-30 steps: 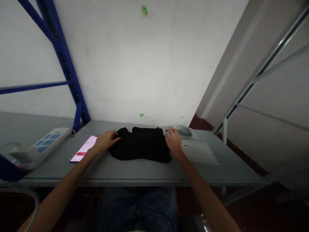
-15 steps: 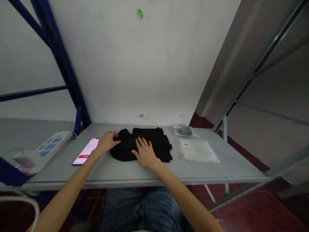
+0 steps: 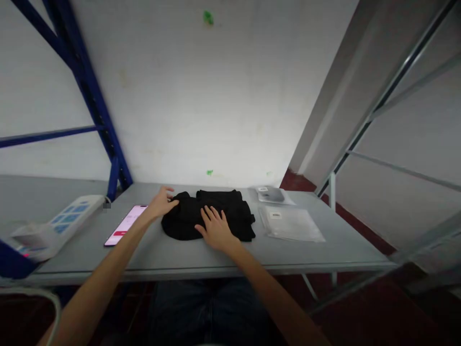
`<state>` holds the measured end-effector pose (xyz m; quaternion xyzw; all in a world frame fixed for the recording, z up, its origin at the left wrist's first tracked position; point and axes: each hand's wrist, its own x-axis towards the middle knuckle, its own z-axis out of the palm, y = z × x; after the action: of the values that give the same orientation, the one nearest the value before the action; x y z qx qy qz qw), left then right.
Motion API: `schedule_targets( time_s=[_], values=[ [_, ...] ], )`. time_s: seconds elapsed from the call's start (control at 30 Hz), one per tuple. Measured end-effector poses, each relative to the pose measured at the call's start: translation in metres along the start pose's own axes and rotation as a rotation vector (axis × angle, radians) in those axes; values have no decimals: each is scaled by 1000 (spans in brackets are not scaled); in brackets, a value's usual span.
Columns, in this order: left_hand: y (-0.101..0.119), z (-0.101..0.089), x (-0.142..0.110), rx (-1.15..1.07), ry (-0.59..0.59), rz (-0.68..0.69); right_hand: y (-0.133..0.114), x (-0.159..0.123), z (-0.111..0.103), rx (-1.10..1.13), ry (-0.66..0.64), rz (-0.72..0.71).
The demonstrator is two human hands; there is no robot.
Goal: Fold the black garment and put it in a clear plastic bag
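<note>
Below a white wall (image 3: 234,96), folded black cloth (image 3: 238,216) lies on the grey desk (image 3: 216,259), long axis left to right; the right hand (image 3: 217,231), fingers spread, rests atop it, the left hand (image 3: 163,203), thumb and fingers apart, at its left end.

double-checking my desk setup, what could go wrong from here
The right hand lies spread on the black fabric, so a sideways slide might wrinkle that fabric. The left forearm overlaps the phone in this view, so lowering the arm could bump it; the gap between them is hard to judge.
</note>
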<state>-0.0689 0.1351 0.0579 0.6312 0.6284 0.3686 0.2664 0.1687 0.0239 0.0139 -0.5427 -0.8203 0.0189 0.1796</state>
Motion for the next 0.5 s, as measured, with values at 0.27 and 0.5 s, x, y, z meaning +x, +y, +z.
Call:
schedule_targets(
  time_s=[0.27, 0.5],
  values=[
    [27, 21, 22, -346, 118, -162, -1, 2, 6, 27, 29, 5],
    [10, 15, 13, -149, 39, -248, -5, 1, 5, 21, 28, 7]
  ],
)
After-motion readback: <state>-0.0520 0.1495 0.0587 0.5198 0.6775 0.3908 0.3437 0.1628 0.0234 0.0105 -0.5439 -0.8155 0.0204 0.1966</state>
